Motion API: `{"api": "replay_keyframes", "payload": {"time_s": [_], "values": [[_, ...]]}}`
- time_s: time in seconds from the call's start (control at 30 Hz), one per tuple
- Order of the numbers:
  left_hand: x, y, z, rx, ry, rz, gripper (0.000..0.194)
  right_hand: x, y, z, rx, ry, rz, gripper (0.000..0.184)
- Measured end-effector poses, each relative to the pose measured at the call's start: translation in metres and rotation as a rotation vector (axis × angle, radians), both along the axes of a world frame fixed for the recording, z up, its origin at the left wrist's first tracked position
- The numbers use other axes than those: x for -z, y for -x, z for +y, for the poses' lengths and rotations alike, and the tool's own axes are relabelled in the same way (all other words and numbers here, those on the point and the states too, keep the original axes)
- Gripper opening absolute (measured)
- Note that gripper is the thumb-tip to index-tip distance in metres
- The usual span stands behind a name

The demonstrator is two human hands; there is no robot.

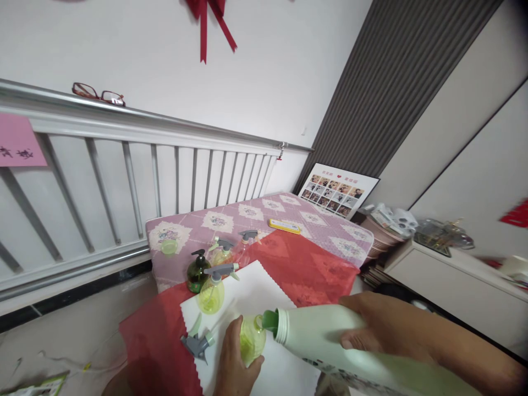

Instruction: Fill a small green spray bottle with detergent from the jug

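My left hand point(235, 360) is wrapped around a small yellow-green spray bottle point(252, 338) that has no top on, standing on a white cloth point(256, 286). My right hand point(381, 327) grips a large white refill jug point(330, 341), tipped on its side so its green spout point(270, 322) meets the small bottle's mouth. A grey trigger sprayer head point(198, 344) lies loose on the cloth just left of my left hand.
Farther back stand a capped yellow spray bottle point(212, 289), a dark green pump bottle point(197, 272) and two more spray bottles point(225, 250). A red cloth point(305, 269) covers the floral table point(247, 214). Clutter fills a white cabinet point(449, 286) at right. A radiator is behind.
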State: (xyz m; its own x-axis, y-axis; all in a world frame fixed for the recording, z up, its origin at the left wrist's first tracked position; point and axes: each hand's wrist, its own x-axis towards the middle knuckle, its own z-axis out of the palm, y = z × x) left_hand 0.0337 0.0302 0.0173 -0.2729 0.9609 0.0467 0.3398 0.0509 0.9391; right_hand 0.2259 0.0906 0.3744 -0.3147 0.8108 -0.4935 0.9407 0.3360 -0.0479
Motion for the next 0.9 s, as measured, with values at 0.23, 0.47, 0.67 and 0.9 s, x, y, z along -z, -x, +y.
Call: {"api": "replay_keyframes", "payload": {"time_s": [0.23, 0.47, 0.67, 0.9], "values": [[0.0001, 0.0007, -0.0009, -0.003, -0.007, 0.0, 0.082, -0.0042, 0.0035, -0.0025, 0.015, 0.0, 0.007, 0.025], [0.0002, 0.0005, -0.0003, 0.005, 0.002, 0.019, 0.083, -0.0016, 0.0009, -0.0003, 0.015, -0.009, 0.011, 0.029], [0.0036, 0.0004, 0.0005, -0.01, -0.009, 0.031, 0.082, -0.0047, 0.0032, -0.0024, 0.019, -0.01, 0.001, 0.026], [0.0013, 0.0004, 0.0002, -0.016, -0.003, 0.019, 0.082, -0.0058, 0.0057, -0.0035, 0.023, -0.006, -0.008, 0.026]]}}
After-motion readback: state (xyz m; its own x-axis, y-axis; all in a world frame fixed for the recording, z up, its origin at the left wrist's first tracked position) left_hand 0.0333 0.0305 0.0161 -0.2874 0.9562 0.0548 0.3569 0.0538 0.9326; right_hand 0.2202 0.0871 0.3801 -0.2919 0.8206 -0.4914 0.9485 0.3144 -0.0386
